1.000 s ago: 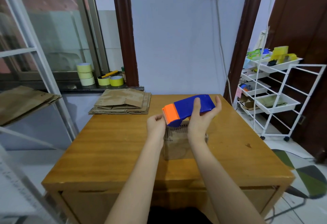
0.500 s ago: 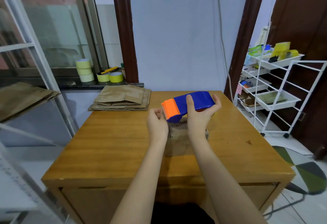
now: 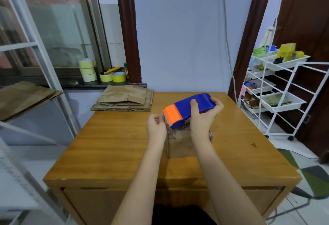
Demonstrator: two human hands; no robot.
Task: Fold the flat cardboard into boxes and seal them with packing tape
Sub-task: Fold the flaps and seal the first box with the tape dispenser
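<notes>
A small folded cardboard box (image 3: 179, 144) stands on the wooden table (image 3: 110, 144), mostly hidden behind my wrists. Above its far edge my right hand (image 3: 204, 118) grips a blue tape dispenser (image 3: 188, 109) with an orange front, tilted down to the left. My left hand (image 3: 155, 129) is at the dispenser's orange end with its fingertips curled together, seemingly pinching the tape end; the clear tape itself is too faint to see. A stack of flat cardboard (image 3: 124, 98) lies at the table's far left corner.
Rolls of yellow tape (image 3: 88, 70) and a yellow utility knife (image 3: 112, 70) sit on the windowsill. More flat cardboard (image 3: 25, 96) lies on a shelf at left. A white wheeled rack (image 3: 277, 91) with trays stands right of the table.
The view has tilted slightly. My left hand's fingers have closed in at the dispenser's orange end. The dispenser and right hand keep nearly the same place over the box.
</notes>
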